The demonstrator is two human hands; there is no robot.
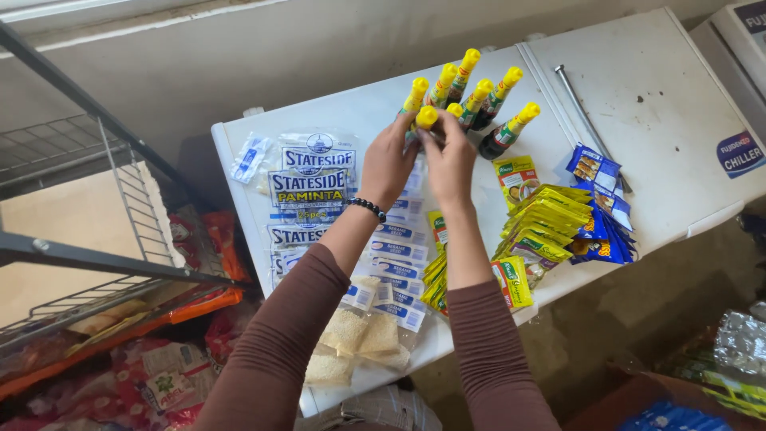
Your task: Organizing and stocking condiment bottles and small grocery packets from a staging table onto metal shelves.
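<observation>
- My left hand (388, 162) and right hand (449, 160) were closed together on one small dark bottle with a yellow cap (426, 118), fingers wrapped round its body so that only the cap showed above them.
- That bottle sat at the near edge of a cluster of matching yellow-capped bottles (479, 100), toward the back of the white desk (670, 104).
- I judged the bottle light and rigid, probably smooth-sided, so a hold round the body below the cap looked safer than one on the cap itself.
- Under my wrists ran a column of small blue-and-white packets (399, 239), with clear bags of pale seeds (355, 335) at the near edge.
- To the left lay clear spice packets with dark labels (307, 187).
- To the right were yellow sachets (542, 223) and blue sachets (602, 207), with a metal rod (586, 120) beyond them.
- A wire rack (88, 199) stood off to the left of the desk.
</observation>
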